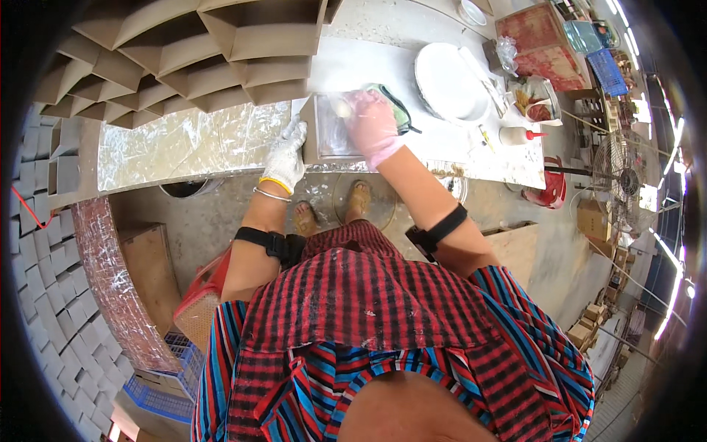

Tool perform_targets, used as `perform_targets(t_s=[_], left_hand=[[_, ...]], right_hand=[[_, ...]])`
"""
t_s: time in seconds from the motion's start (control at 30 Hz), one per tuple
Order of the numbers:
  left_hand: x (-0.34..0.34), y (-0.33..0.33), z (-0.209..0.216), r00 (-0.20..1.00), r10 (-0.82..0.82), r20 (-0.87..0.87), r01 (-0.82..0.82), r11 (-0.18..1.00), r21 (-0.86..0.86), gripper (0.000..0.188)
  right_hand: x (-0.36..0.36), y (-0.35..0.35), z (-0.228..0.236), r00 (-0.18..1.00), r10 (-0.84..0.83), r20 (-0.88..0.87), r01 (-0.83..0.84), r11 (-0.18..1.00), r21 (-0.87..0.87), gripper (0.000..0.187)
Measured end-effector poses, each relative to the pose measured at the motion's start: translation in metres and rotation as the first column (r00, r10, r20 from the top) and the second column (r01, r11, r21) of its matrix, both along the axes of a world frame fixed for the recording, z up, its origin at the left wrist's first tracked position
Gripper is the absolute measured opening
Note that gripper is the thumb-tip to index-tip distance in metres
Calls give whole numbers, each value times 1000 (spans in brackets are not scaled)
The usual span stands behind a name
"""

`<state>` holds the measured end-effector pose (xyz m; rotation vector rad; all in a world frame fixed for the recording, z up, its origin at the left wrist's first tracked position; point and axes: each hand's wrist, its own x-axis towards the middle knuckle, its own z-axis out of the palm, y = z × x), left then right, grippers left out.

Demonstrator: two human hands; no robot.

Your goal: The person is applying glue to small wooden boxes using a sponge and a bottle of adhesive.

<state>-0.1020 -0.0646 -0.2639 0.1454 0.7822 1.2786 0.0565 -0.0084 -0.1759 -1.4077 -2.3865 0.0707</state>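
My left hand [286, 156], in a white knit glove with a yellow cuff, holds the left side of a small open grey-brown box [312, 140] at the bench's near edge. My right hand [372, 124], in a thin pink glove, is closed over the box's right part. A pale, rounded thing shows by its fingertips, too blurred to name. Beside that hand lies a dark-edged green item [398, 110], partly hidden. Farther right stands a round white basin [453, 82], with a white squeeze bottle with a red tip [518, 135] near it.
Stacked open brown boxes [258, 40] fill the bench's far left. A red box [541, 44] stands at the far right, and a standing fan [626, 179] beyond the bench. Below left are a red chair [206, 295] and a blue crate [158, 398]. Many grey boxes [66, 295] cover the left.
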Motion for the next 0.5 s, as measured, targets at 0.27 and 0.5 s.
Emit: perform_targets(t_s=[0.27,0.5], left_hand=[[-3,1,-8,999,-1,-35,3,998,60,48],[-2,5,-24,1000,-6,15,5,998,64,48]], right_hand=[[-14,-8,10,997,63,-45,-71,971,-229,41],[34,-38,39,893,446,-59,-427,798,-426,47]])
